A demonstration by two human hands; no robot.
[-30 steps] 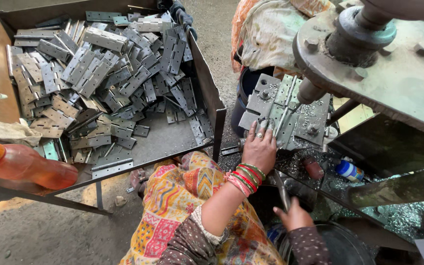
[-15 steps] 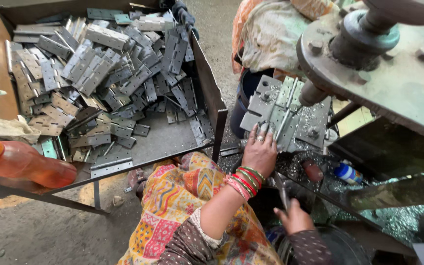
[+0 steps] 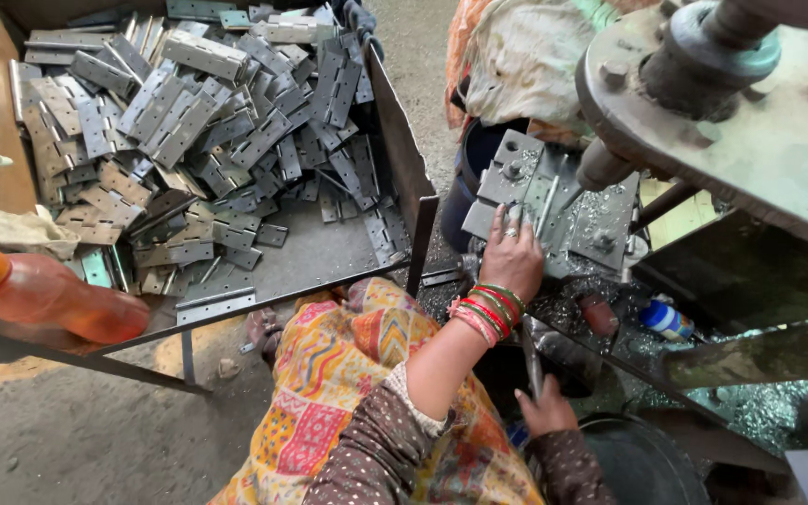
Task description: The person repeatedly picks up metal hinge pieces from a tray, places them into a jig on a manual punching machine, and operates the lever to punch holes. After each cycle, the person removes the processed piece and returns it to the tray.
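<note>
Hinge plate (image 3: 554,210) looks stiff, sharp-edged; we press it flat, left hand (image 3: 513,257) spread, right hand (image 3: 546,411) gripping lever (image 3: 530,360).

A metal workshop — a tray (image 3: 395,140) heaped with steel hinges (image 3: 189,122), a heavy press machine (image 3: 731,103), metal shavings (image 3: 759,411).

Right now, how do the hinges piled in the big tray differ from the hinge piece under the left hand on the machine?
The hinges in the tray lie loose, heaped at all angles; the hinge piece lies flat on the machine plate, fingers of the left hand pressing it. No hand touches the tray hinges. Metal shavings surround the hinge piece. Both are grey metal.
</note>
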